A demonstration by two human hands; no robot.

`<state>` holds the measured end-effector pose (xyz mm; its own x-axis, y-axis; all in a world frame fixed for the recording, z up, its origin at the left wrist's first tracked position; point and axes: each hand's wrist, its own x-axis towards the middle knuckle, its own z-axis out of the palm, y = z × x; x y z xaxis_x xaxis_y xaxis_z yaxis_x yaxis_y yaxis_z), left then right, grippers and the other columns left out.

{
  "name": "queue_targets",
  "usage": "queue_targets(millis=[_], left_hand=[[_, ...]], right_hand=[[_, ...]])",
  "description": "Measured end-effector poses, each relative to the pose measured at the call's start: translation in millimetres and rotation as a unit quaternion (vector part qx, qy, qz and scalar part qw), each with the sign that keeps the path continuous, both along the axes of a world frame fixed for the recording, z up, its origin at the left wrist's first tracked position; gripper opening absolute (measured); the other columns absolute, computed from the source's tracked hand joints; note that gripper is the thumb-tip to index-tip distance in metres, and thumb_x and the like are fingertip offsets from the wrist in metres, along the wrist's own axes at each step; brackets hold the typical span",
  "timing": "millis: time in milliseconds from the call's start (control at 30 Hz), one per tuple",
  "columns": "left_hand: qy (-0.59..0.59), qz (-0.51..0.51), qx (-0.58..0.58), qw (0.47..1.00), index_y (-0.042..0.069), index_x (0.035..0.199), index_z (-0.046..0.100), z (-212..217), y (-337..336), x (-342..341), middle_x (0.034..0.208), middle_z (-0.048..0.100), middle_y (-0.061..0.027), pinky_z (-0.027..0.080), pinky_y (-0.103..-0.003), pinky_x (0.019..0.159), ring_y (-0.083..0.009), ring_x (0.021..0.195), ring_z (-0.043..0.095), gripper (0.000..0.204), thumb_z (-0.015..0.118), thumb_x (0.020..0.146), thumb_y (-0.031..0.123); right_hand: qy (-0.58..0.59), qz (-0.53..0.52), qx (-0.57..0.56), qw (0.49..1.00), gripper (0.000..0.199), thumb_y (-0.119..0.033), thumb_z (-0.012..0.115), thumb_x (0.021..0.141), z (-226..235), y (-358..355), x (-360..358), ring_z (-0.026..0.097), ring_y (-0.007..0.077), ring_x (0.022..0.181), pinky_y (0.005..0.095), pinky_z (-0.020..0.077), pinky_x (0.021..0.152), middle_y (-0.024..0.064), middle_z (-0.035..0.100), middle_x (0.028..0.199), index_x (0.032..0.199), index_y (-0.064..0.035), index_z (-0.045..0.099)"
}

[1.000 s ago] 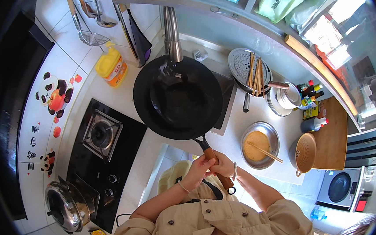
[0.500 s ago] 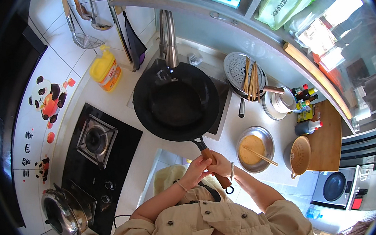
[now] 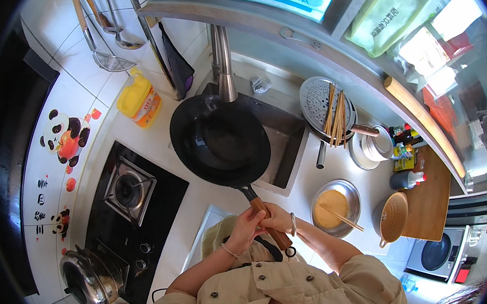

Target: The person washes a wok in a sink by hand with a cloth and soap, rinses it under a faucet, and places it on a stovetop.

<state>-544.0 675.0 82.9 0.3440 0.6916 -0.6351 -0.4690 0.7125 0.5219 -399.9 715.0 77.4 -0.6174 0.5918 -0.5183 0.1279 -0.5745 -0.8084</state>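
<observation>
A black wok [image 3: 219, 139] with a brown wooden handle is held out in front of me, over the left part of the sink [image 3: 289, 148] and the counter edge. Both hands close round its handle: my left hand [image 3: 246, 229] on the left side, my right hand [image 3: 277, 217] on the right. Above the wok's far rim hangs the steel faucet [image 3: 227, 87]. A dark shallow liquid or sheen shows in the wok; I cannot tell which. On the counter to the right, a steel bowl [image 3: 354, 192] holds a yellowish liquid and a pair of chopsticks.
At left are a gas hob [image 3: 160, 187], a lidded steel pot [image 3: 85, 281] and a yellow bottle [image 3: 141, 100]. Right of the sink stand a steamer plate [image 3: 315, 98] with chopsticks, a white pot [image 3: 377, 144], several condiment bottles, a tan colander [image 3: 391, 217] and a wooden board [image 3: 430, 194].
The wok has shifted left in both hands, uncovering more of the sink on its right. My grip on the handle stays. The whole view has moved slightly too.
</observation>
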Motion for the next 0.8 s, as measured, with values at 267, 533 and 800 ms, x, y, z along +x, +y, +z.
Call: queue_targets(millis=[267, 533, 800], left_hand=[[0.018, 0.014, -0.007, 1.000, 0.005, 0.112, 0.050, -1, 34, -1, 0.092, 0.056, -0.0015, 0.052, -0.026, 0.070, -0.0092, 0.079, 0.055, 0.028, 0.052, 0.091, 0.024], [0.015, 0.007, 0.013, 1.000, 0.005, 0.114, 0.049, 3, 61, 2, 0.089, 0.055, -0.0023, 0.052, -0.030, 0.077, -0.0118, 0.082, 0.056, 0.032, 0.046, 0.094, 0.029], [-0.027, -0.032, 0.040, 0.998, 0.004, 0.124, 0.040, 20, 87, 6, 0.102, 0.056, -0.0083, 0.049, -0.036, 0.088, -0.0164, 0.091, 0.058, 0.035, 0.043, 0.095, 0.023]], right_hand=[[0.025, 0.048, -0.065, 0.996, 0.037, -0.013, 0.062, 0.072, -11, 47, 2, 0.058, 0.0129, 0.068, 0.0231, 0.0482, 0.061, 0.0077, 0.058, 0.082, 0.104, 0.0012, 0.051], [0.080, 0.039, -0.167, 0.982, 0.031, -0.012, 0.063, 0.076, -6, 83, 10, 0.056, 0.0098, 0.064, 0.0213, 0.0468, 0.057, 0.0052, 0.056, 0.077, 0.101, 0.0006, 0.050], [0.219, 0.054, -0.276, 0.934, 0.026, -0.007, 0.059, 0.079, -13, 115, 35, 0.055, 0.0115, 0.063, 0.0220, 0.0463, 0.058, 0.0061, 0.054, 0.075, 0.102, 0.0007, 0.051]])
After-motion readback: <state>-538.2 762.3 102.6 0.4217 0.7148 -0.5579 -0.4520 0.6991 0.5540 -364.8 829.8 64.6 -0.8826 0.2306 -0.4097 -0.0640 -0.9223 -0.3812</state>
